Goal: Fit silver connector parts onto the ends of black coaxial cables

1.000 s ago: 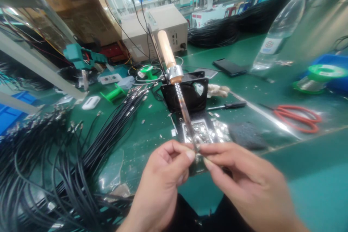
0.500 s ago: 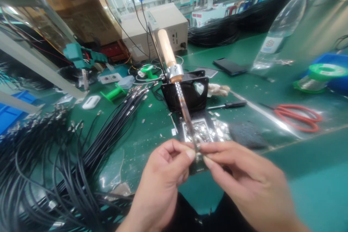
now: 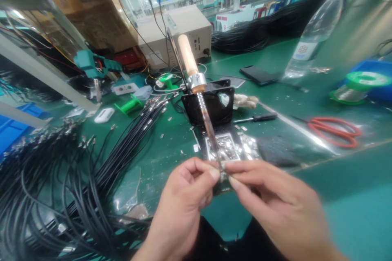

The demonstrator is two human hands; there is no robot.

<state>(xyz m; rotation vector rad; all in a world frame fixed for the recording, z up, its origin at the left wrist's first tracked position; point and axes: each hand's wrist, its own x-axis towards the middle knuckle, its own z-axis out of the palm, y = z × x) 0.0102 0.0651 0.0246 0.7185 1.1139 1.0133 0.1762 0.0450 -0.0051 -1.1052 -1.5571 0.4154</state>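
A soldering iron (image 3: 206, 116) with a wooden handle stands fixed in front of a black fan frame (image 3: 211, 108), slanting down toward me. Its tip ends between my fingertips. From the left, my left hand (image 3: 186, 195) pinches something small at the tip, with thumb and forefinger closed. On the other side, my right hand (image 3: 275, 200) also has thumb and forefinger pinched there; the tiny piece is too small and blurred to name. Just behind the fingers, a shallow tray (image 3: 207, 151) holds many small metal pieces.
Bundled black cables (image 3: 119, 155) with metal ends cover the left side. Right of the tray lie a dark pad (image 3: 278, 151), a screwdriver (image 3: 260, 118) and red-handled scissors (image 3: 333, 130). Farther off are a phone (image 3: 259, 75), a water bottle (image 3: 315, 32), a green solder spool (image 3: 355, 87) and a beige instrument (image 3: 180, 32).
Almost nothing differs. Both hands stay pinched at the iron's tip; the view has shifted very slightly.
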